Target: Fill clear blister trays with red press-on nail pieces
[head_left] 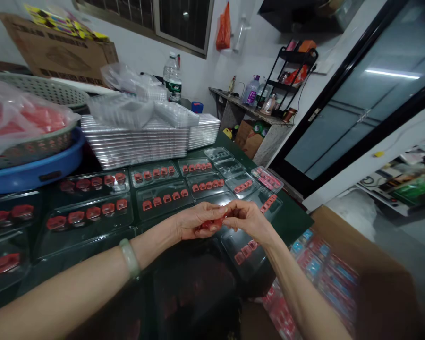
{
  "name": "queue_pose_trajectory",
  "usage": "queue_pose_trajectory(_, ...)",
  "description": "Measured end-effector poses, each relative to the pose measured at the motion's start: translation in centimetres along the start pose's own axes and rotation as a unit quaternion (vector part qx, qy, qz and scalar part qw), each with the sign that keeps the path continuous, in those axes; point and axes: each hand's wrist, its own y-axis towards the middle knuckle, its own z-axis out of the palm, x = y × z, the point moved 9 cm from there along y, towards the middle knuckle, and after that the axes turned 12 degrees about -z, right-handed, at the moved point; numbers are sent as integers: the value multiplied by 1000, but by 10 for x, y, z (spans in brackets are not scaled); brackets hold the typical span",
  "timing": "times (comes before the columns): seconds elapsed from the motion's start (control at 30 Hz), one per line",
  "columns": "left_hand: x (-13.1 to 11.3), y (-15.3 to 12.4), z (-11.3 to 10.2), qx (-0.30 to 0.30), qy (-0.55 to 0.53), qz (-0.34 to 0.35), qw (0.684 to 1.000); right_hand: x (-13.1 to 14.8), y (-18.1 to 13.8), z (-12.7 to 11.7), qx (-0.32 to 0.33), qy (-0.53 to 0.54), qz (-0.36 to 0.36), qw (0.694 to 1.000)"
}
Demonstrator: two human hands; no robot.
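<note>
Red pieces (pixel 217 222) cupped in the left hand (pixel 200 220), above clear trays (pixel 170 208) set with rows of similar pieces. Curls the left fingers around them; brings the right hand (pixel 247 217) against the left, thumb and index finger drawn close at the red. Cannot tell whether pinching one. Wears a pale green bangle (pixel 129 258) on the left wrist. Beyond, a tall stack of trays (pixel 138 144) on the dark green table (pixel 300 220).
</note>
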Motion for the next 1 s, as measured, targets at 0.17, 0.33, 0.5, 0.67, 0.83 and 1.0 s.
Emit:
queue_pose_trajectory(0.17,0,10,6,18,-22,-14,1000,-2,-3,3,4,29,20,999)
queue_pose_trajectory(0.33,0,18,-9,-57,-69,-28,996,-17,2,-31,-20,-9,24,999)
queue_pose_trajectory(0.5,1,8,-37,-132,-101,-20,986,-48,28,-160,-198,-346,61,915)
queue_pose_trajectory(0.67,1,-7,-51,-133,-104,10,986,-89,60,-226,-209,-446,107,864)
queue_pose_trajectory(0.83,-2,-12,-56,-136,-73,8,988,-117,75,-229,-161,-514,145,830)
queue_pose_trajectory(1.0,-3,-13,-61,-153,-53,4,987,-125,85,-225,-116,-566,173,798)
